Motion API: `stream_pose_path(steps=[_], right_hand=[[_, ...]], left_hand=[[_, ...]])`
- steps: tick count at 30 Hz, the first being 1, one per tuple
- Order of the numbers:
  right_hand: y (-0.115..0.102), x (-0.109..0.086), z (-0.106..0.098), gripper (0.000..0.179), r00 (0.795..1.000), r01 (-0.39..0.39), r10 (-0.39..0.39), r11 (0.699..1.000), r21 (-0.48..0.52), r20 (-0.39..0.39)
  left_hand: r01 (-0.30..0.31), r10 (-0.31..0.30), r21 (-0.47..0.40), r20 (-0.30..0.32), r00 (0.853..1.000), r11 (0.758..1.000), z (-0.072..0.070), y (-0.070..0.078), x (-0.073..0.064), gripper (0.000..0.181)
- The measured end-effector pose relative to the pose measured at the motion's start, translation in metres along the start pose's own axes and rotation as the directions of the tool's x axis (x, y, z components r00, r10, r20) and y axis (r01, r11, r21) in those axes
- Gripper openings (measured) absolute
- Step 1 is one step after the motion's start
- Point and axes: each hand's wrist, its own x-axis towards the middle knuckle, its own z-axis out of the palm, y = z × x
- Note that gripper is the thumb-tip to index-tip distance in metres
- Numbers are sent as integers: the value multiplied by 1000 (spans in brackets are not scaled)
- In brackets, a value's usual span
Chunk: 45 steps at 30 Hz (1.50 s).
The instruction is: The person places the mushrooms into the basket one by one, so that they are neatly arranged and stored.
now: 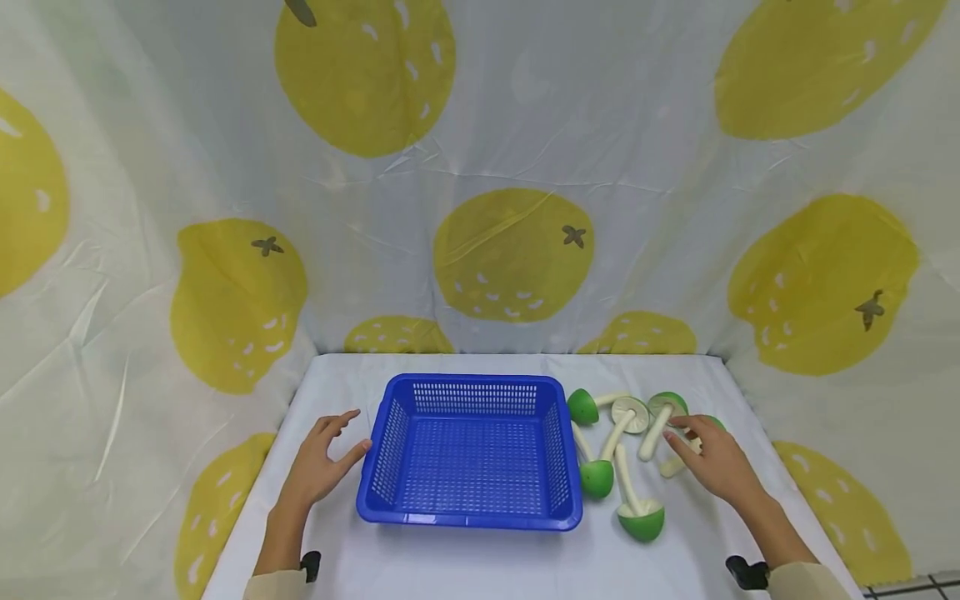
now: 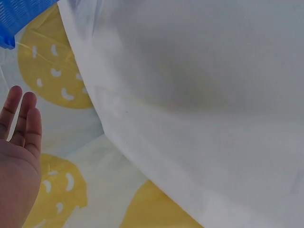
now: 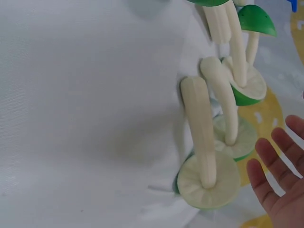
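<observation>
A blue plastic basket with slotted walls stands on the white-covered table, with nothing in it. My left hand hovers by its left rim, thumb and fingers spread and holding nothing; the thumb tip is close to the rim, and contact cannot be told. To the basket's right lie several toy mushrooms with green caps and pale stems. My right hand is over the rightmost mushroom, partly covering it. In the right wrist view, the fingers are extended beside a mushroom, with a visible gap between.
One mushroom lies nearest the front, its cap towards me. Another mushroom is close against the basket's right side. White cloth covers the tabletop. A lemon-print curtain hangs behind and at both sides.
</observation>
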Motion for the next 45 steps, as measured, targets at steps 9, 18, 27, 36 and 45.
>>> stream_pose_path(steps=[9,18,27,36,45], right_hand=[[10,-7,11,44,997,-67,66,997,-48,-34],[15,-17,21,34,976,-178,168,982,-61,-140],[21,-22,26,37,934,-312,305,950,-10,-188],[25,-24,30,53,902,-421,420,907,3,-98],[25,-20,40,51,844,-522,527,850,73,-102]], left_hand=[[23,-23,-13,0,1000,1000,12,3,-3,68],[-43,40,-61,-61,997,997,22,9,-5,59],[-126,108,-132,-137,985,983,32,10,-6,45],[-77,50,-242,-116,992,967,43,13,-11,51],[56,-86,-358,-67,994,932,40,18,-13,52]])
